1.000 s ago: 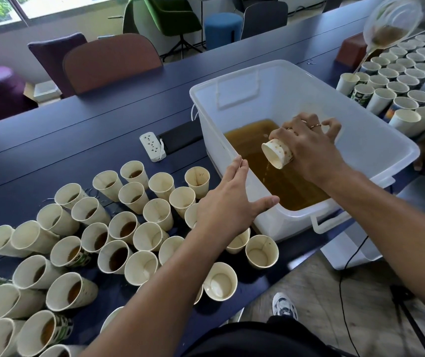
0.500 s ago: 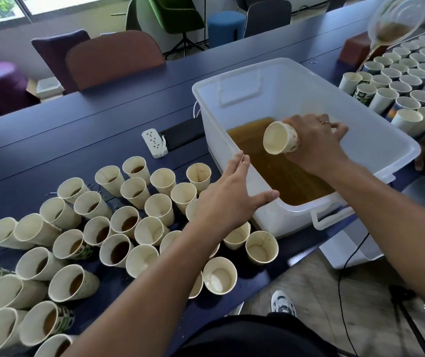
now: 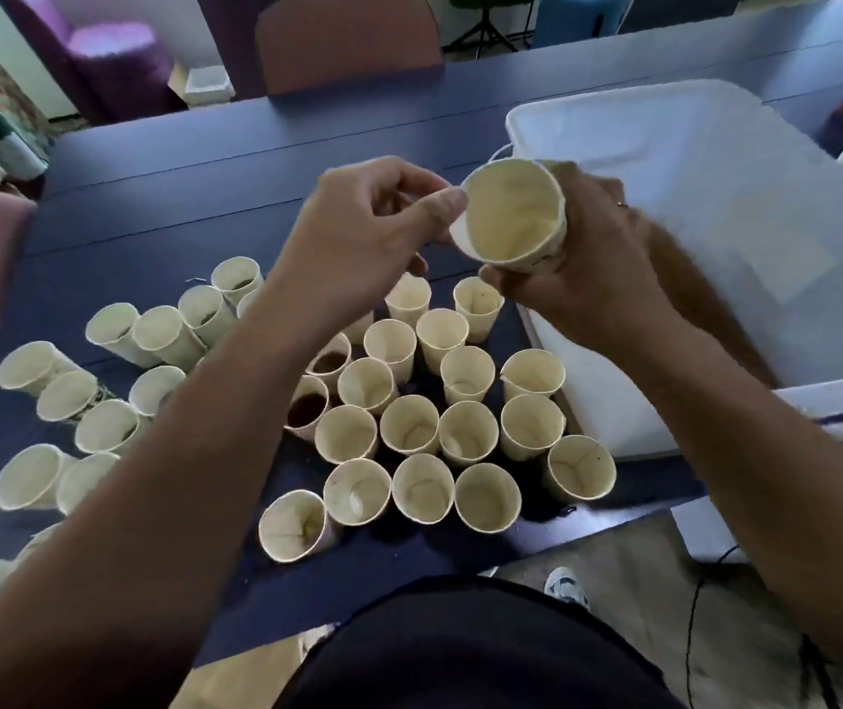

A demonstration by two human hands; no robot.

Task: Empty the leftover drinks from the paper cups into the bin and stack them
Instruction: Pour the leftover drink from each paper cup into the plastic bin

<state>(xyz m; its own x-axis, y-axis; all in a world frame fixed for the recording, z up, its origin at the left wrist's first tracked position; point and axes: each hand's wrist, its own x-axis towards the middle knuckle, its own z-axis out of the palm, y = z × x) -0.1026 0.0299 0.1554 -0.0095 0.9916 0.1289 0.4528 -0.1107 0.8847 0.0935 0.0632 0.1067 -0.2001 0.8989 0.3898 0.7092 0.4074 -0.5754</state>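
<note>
- A long dark-blue table (image 3: 163, 197) runs through a room of brown, purple and pink chairs.
- A white bin (image 3: 705, 207) sits at its right end.
- Dozens of paper cups (image 3: 409, 427) crowd the table beside the bin, two showing dark drink.
- The right hand (image 3: 593, 268) grips a tilted, empty cup (image 3: 511, 217) above them.
- The left hand (image 3: 358, 232) pinches that cup's rim.
- No writing is legible.
</note>
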